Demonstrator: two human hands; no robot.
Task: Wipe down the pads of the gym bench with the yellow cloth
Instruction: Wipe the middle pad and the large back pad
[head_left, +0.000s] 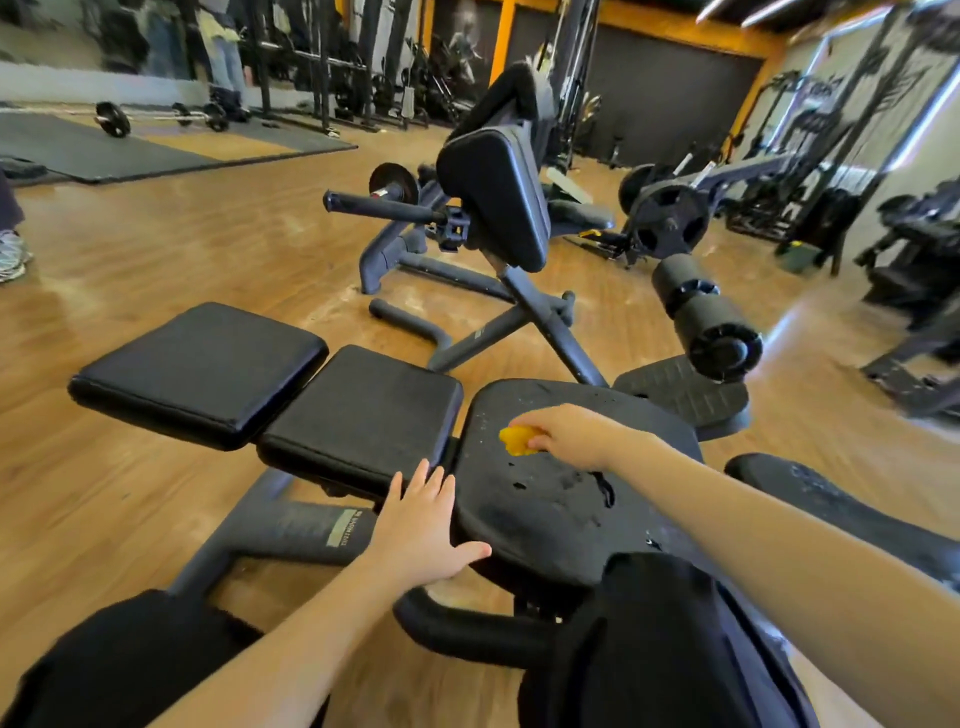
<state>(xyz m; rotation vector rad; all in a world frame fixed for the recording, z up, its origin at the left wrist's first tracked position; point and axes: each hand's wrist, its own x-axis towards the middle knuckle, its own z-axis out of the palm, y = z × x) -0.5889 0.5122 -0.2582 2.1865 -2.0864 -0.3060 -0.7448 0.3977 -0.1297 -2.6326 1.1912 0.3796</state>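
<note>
The gym bench has three black pads in a row. The near seat pad (550, 499) is worn, with small tears and specks. My right hand (571, 434) presses a bunched yellow cloth (517, 440) onto its far part. My left hand (423, 525) lies flat with fingers spread on the seat pad's left edge, reaching the gap beside the middle pad (358, 415). The far pad (202, 371) lies to the left, untouched. My dark-clothed knees show at the bottom.
A preacher-curl pad (498, 192) on a slanted frame stands behind the bench, with a foam roller (706, 312) and a footplate (680, 397) to the right. A barbell (156, 117) lies on a mat far left. Racks and weight machines line the back and right. The floor is wood.
</note>
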